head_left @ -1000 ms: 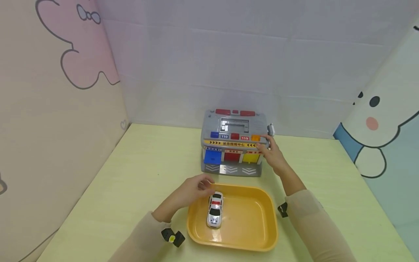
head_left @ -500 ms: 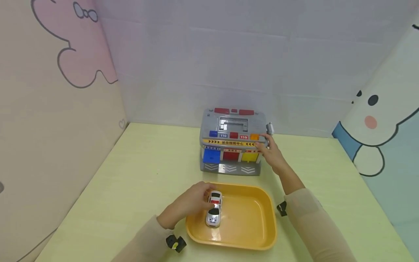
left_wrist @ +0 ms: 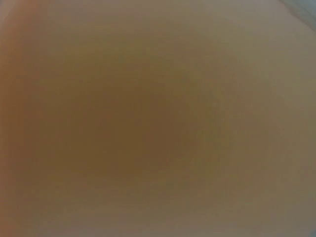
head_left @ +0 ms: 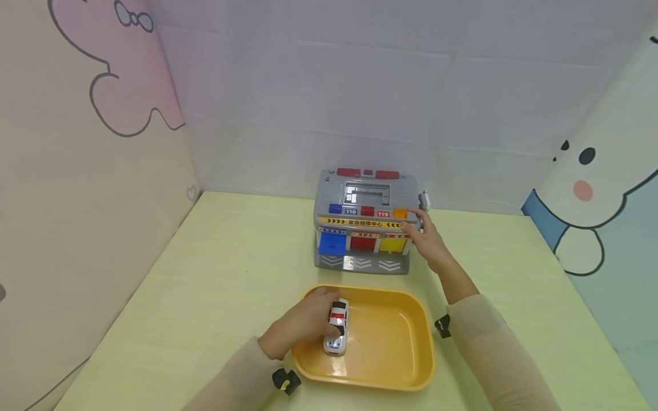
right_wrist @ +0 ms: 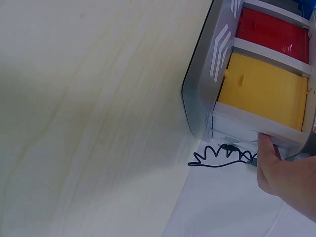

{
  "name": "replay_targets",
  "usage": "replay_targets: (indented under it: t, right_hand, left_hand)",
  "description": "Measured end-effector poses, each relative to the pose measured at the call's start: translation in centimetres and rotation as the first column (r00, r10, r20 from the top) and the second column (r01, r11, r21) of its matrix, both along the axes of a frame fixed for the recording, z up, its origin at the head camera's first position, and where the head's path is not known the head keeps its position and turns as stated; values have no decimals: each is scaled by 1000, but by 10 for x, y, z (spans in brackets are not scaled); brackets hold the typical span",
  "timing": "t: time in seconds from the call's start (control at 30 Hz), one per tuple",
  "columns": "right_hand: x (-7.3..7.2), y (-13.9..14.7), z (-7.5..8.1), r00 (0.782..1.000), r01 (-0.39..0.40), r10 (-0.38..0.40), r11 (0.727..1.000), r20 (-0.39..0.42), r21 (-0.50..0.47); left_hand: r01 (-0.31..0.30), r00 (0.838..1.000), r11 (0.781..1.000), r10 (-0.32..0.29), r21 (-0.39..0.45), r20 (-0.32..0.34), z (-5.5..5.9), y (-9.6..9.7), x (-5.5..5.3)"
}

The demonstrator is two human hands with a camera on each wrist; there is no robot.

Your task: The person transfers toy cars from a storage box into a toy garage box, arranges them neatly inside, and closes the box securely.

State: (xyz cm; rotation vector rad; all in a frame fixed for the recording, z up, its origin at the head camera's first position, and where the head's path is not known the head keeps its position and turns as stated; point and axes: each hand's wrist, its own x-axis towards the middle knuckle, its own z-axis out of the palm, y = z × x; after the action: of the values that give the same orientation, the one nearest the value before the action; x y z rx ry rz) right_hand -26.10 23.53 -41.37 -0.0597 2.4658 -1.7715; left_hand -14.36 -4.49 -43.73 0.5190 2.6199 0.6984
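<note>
A white toy police car (head_left: pixel 336 344) with a red roof light lies in the left part of a yellow plastic tray (head_left: pixel 380 385). My left hand (head_left: pixel 303 321) reaches over the tray's left rim, its thumb on the car's front half and its fingers by the far end, holding the car. Behind the tray stands a grey toy emergency station (head_left: pixel 367 220) with blue, red and yellow doors. My right hand (head_left: pixel 430 244) grips the station's right end. In the right wrist view a finger (right_wrist: pixel 266 153) lies against its side wall. The left wrist view is only a brown blur.
The station's blue door (head_left: pixel 332 244) stands tilted outward; the red and yellow doors are down. A white piece (head_left: pixel 424 200) sticks out at its right side. A coiled dark cord (right_wrist: pixel 217 155) hangs beside the station. A fabric wall (head_left: pixel 288 114) stands behind the table.
My left hand has come down from the tray's far left rim onto the car, its thumb now over the car's front half. Tray and car stay put. My right hand keeps its place.
</note>
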Motion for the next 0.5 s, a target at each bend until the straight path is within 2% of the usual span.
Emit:
replay_targets:
  t: [0.23,0.4,0.5]
  right_hand:
    - [-1,0,1,1000,8,-8,1000,4,4]
    - [-2,-1,-1,1000,6,-6,1000,-5,11]
    - [-2,-1,-2,1000,6,-6,1000,-5,9]
  left_hand:
    - [38,998,997,-41,-67,-41,1,2,2]
    - [59,997,993,-64,-104,-46,3,3,2]
    - [66,997,990,-70,-124,-27,2,3,2]
